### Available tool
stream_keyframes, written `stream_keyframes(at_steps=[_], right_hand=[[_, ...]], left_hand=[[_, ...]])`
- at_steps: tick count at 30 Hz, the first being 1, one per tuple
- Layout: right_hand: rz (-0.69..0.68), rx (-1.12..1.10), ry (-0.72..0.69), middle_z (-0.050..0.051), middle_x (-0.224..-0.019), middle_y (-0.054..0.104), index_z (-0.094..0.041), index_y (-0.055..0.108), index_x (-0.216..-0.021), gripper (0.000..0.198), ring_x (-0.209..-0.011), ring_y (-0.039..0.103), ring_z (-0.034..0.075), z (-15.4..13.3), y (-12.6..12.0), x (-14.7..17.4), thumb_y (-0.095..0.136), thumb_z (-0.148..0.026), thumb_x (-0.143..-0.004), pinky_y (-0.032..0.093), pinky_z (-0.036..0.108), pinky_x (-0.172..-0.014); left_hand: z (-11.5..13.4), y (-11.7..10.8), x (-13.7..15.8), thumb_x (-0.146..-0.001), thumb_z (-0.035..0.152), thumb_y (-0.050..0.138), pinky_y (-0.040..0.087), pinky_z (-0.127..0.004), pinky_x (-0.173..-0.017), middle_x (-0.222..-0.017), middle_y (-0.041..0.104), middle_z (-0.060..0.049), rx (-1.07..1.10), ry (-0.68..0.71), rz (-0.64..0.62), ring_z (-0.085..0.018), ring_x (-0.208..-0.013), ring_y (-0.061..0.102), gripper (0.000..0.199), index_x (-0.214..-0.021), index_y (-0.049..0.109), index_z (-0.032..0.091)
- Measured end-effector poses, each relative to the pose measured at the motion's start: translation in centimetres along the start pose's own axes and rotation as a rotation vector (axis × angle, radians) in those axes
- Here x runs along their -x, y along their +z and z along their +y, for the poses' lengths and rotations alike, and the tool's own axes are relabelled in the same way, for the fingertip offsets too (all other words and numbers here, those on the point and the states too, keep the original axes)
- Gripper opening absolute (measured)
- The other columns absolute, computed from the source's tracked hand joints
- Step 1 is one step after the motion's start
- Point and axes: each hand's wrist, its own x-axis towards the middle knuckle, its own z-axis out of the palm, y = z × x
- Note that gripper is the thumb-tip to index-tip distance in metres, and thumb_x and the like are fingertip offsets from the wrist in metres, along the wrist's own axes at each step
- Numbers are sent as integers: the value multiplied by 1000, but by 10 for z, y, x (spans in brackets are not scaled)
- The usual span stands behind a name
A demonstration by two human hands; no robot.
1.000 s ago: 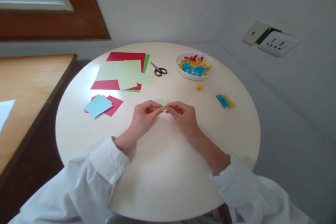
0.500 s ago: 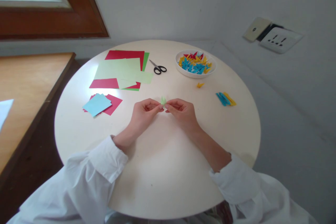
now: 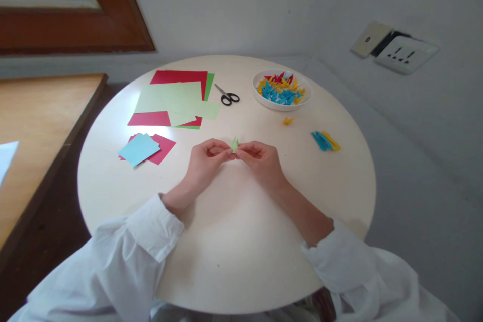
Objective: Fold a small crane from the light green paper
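Observation:
A small piece of folded pale green paper (image 3: pixel 235 143) stands pointed upward between my two hands, over the middle of the table. My left hand (image 3: pixel 207 161) pinches it from the left with thumb and forefinger. From the right, my right hand (image 3: pixel 262 161) pinches its other side, the fingertips of both hands nearly meeting. Its lower part is hidden by my fingers. A lone yellow folded paper crane (image 3: pixel 289 121) lies beyond my right hand, in front of a white dish (image 3: pixel 283 107) of red, yellow and blue folded paper cranes.
On the round white table (image 3: pixel 226 261) lie black-handled scissors (image 3: pixel 228 96), large pale green (image 3: pixel 166 98) and red sheets (image 3: pixel 181 76), a stack of light blue squares (image 3: pixel 139 150) over red ones, and blue and yellow folded strips (image 3: pixel 325 141) at right. A wooden table (image 3: pixel 45 110) stands left.
The pale green paper now shows slightly taller and narrower between my fingertips. Both hands keep their pinch in nearly the same place; the view has shifted very slightly.

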Motion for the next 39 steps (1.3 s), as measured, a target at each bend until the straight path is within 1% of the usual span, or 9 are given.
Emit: stream_keyframes(at_steps=[6, 12, 17, 22, 25, 28, 30, 35, 39], right_hand=[[8, -43, -28, 2, -70, 68, -17, 64, -65, 10, -66, 62, 14, 3, 3, 1, 68, -25, -63, 51, 28, -66], [1, -32, -57, 2, -71, 67, -17, 63, -66, 10, -67, 62, 14, 4, 4, 2, 67, -26, -64, 52, 27, -66], [-6, 1, -70, 3, -72, 67, -18, 63, -66, 11, -69, 62, 15, 2, 4, 4, 68, -28, -66, 52, 29, -67], [-9, 26, -43, 1, -68, 63, -18, 60, -65, 17, -65, 60, 14, 3, 4, 4, 69, -32, -66, 52, 28, -65], [0, -8, -24, -1, -67, 60, -18, 56, -65, 20, -64, 59, 12, 4, 5, 3, 70, -32, -63, 51, 26, -62], [18, -42, -4, -1, -72, 60, -19, 56, -74, 26, -68, 60, 13, 5, 4, 1, 72, -32, -60, 50, 25, -60], [9, -34, 11, 0, -76, 63, -18, 58, -80, 28, -69, 61, 13, 5, 4, 0, 72, -34, -60, 49, 25, -60], [-12, 24, -34, -1, -65, 62, -18, 58, -64, 17, -63, 59, 13, 4, 4, -1, 66, -33, -64, 48, 26, -59], [-14, 19, -48, -2, -59, 61, -19, 57, -61, 17, -59, 58, 12, 2, 4, -1, 66, -33, -65, 47, 26, -58]], left_hand=[[-2, 0, -1, -56, 27, 80, 52, -30, -74, -59, 66, 1, 49, -11, 3, -14, -64, 66, 26, -68, 60, 14], [-3, -1, -1, -55, 30, 81, 52, -31, -72, -64, 68, -1, -8, -11, -6, -16, -67, 67, 31, -73, 60, 14], [-4, -3, -2, -57, 30, 80, 51, -30, -71, -64, 69, -1, -2, 7, -13, -16, -67, 67, 29, -72, 59, 14], [-2, -2, -1, -57, 29, 79, 50, -27, -65, -60, 66, 0, -49, 21, 0, -15, -64, 66, 28, -69, 58, 14], [-1, -1, -1, -59, 28, 77, 46, -22, -56, -58, 63, 2, -151, 72, 31, -11, -58, 61, 25, -68, 58, 15], [-1, -2, 0, -63, 28, 75, 42, -20, -50, -55, 60, 3, -236, 112, 40, -10, -54, 58, 22, -67, 57, 16], [-1, -1, 1, -64, 29, 73, 42, -20, -51, -54, 59, 4, -245, 120, 19, -10, -54, 59, 22, -67, 55, 17], [2, 0, 3, -67, 27, 70, 45, -22, -55, -59, 61, 2, -270, 127, -25, -12, -60, 61, 19, -69, 55, 17], [4, 1, 4, -66, 27, 70, 42, -21, -52, -59, 58, 3, -314, 130, -42, -10, -55, 56, 18, -70, 55, 17]])
